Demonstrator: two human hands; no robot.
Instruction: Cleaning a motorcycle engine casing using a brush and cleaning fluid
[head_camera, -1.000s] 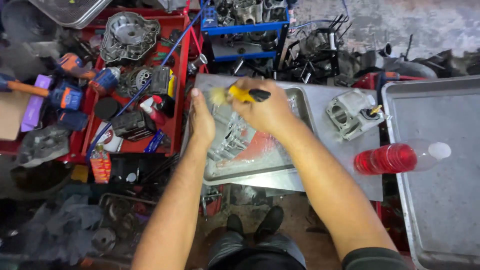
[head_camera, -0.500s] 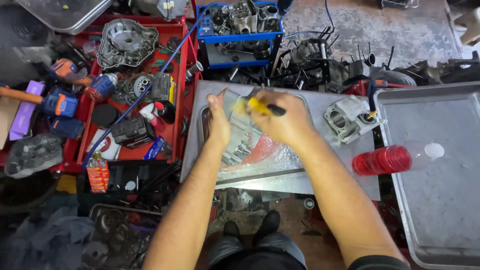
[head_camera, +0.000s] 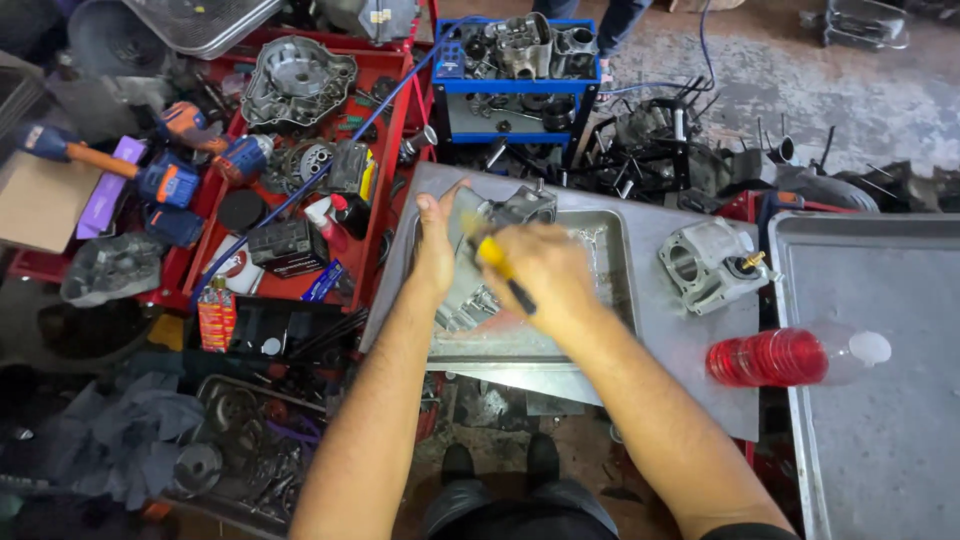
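The engine part (head_camera: 500, 255) lies in the metal tray (head_camera: 610, 300), under both your hands. Your left hand (head_camera: 437, 245) rests on its left edge, fingers together and thumb up, steadying it. Your right hand (head_camera: 548, 272) is closed around a yellow brush (head_camera: 492, 252), whose bristle end is at the top of the part, just beside your left thumb, while the dark handle comes out below your fingers.

What changed in the last second — the brush has turned. One second ago it lay nearly flat, bristles to the left and handle to the right; now it is slanted, with the handle low and toward you. I judge that you are scrubbing the part with short strokes, and the part itself has hardly moved in the tray.

The view also shifted, so more of the bench shows. To the right of your right hand are a grey cylinder (head_camera: 705, 262) and, further, a bottle (head_camera: 790, 355) of red liquid lying on its side — both untouched. The red cart (head_camera: 385, 130) is to the left of your left hand.
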